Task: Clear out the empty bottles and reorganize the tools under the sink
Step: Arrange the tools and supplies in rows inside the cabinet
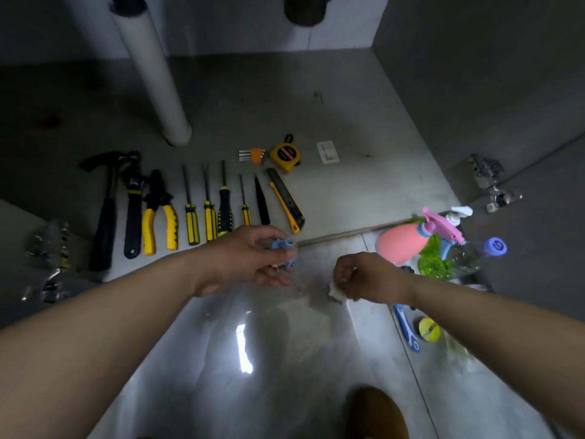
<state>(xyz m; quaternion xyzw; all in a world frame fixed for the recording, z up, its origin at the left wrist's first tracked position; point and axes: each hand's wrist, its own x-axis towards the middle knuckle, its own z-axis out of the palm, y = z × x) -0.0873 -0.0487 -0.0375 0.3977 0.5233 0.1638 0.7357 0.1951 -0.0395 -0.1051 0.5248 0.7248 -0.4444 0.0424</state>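
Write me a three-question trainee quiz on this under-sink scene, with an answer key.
1. True or false: the hammer lies at the left end of the row of tools.
2. What is the left hand holding? A) a small blue object B) the hammer C) nothing
3. Fill the gap: the right hand pinches a small ____ wad.
Key: 1 true; 2 A; 3 white.
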